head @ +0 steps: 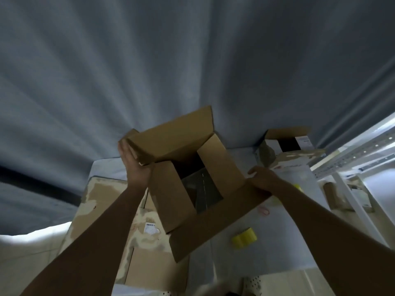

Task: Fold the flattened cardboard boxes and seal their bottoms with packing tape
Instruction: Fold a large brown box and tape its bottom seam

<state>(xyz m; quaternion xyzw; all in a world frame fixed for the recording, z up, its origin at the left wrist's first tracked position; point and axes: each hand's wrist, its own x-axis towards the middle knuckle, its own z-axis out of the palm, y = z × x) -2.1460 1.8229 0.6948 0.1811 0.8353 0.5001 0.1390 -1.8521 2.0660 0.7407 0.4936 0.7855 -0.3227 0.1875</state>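
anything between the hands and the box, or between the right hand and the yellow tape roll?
Nothing blocks the hands: left hand and right hand already touch the cardboard box. The yellow tape roll lies in the open on the table, below the right forearm.

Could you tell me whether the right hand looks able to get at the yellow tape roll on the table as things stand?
Probably yes: the yellow tape roll lies uncovered below the right hand, but that hand now rests on the cardboard box flap.

Dim, bluish light, brighter at right edge, streaky blur across backdrop, perhaps motion, wide-angle warping
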